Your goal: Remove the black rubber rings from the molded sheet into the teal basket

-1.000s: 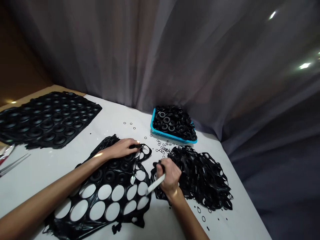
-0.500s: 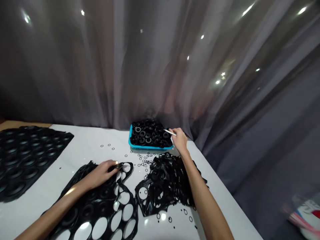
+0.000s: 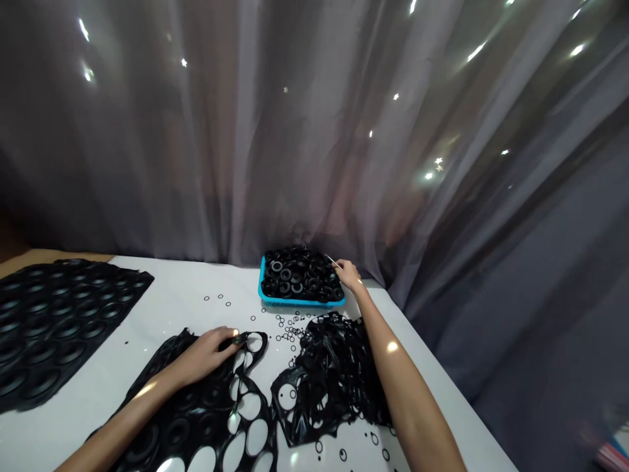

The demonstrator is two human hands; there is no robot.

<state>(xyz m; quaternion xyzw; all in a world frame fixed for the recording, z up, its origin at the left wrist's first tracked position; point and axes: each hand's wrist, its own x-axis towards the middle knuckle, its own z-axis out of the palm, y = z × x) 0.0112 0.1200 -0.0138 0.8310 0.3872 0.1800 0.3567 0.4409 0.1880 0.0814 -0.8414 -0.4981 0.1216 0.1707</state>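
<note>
My left hand (image 3: 213,354) pinches the edge of a black rubber sheet (image 3: 194,400), where round holes show white table beneath. At the right rim of a blue basket (image 3: 302,303), my right hand (image 3: 348,274) holds a thin white stick (image 3: 333,261) between closed fingers. Its tip points over the heap of black rubber rings (image 3: 295,274) that fills the basket. Between my forearms lies a crumpled pile of punched black rubber scrap (image 3: 334,373).
Another black sheet with round molded shapes (image 3: 63,321) lies at the left. Small thin rings (image 3: 289,328) are scattered over the white table (image 3: 181,295). A grey curtain (image 3: 304,131) hangs behind and to the right.
The view has tilted slightly, so everything sits a little lower. My right hand has moved a bit farther along the basket's right rim with the stick; my left hand keeps its hold.
</note>
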